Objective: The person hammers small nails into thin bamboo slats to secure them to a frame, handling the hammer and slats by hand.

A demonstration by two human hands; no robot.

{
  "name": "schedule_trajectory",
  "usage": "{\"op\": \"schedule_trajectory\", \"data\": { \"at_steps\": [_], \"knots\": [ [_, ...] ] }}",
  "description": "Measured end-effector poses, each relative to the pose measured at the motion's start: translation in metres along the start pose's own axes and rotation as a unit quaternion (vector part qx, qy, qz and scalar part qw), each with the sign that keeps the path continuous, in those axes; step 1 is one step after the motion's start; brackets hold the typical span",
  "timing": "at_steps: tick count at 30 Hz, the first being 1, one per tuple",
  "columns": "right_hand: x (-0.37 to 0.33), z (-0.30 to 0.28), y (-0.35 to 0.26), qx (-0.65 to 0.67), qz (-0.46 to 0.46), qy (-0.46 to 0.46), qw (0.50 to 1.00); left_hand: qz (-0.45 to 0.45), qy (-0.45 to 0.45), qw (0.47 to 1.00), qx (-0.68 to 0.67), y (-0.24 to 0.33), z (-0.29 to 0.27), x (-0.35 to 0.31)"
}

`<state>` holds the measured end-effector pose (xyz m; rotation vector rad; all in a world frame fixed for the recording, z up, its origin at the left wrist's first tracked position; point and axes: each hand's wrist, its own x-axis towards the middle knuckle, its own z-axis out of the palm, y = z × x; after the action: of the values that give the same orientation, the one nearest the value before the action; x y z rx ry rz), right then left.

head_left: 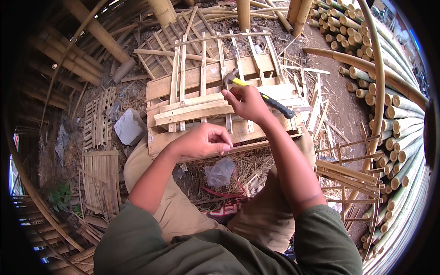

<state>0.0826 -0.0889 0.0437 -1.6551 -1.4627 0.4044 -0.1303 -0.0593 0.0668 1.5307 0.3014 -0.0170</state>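
In front of me stands a low bench of rough wooden boards (160, 89), with a frame of thin pale slats (197, 110) laid across it. My left hand (204, 140) hovers at the bench's near edge, fingers curled and thumb against them; anything inside is hidden. Over the slats is my right hand (247, 103), its fingertips pinched together, and I cannot make out what they hold. A claw hammer (277, 105) with a yellow neck and black grip lies across the boards, partly covered by my right hand. Whether that hand touches it, I cannot tell.
Stacked bamboo poles (403, 119) fill the right side. A pale stone block (130, 127) sits left of the bench, near slatted panels (101, 178). More slat frames (348, 183) stand at my right. A clear plastic bag (219, 172) lies between my legs.
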Motion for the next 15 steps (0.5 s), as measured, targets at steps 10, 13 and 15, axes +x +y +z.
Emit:
{"op": "schedule_trajectory", "data": {
  "at_steps": [10,13,15],
  "knots": [
    [-0.004,0.007,-0.02,0.298,0.085,-0.3,0.902,0.091,0.394,0.89,-0.211,-0.023,-0.026,-0.005],
    [-0.007,0.013,-0.019,0.311,0.086,-0.286,0.902,0.083,0.371,0.901,-0.208,-0.024,-0.026,-0.005],
    [-0.008,0.016,-0.019,0.313,0.088,-0.264,0.908,0.078,0.373,0.901,-0.21,-0.019,-0.025,-0.004]
  ]
}}
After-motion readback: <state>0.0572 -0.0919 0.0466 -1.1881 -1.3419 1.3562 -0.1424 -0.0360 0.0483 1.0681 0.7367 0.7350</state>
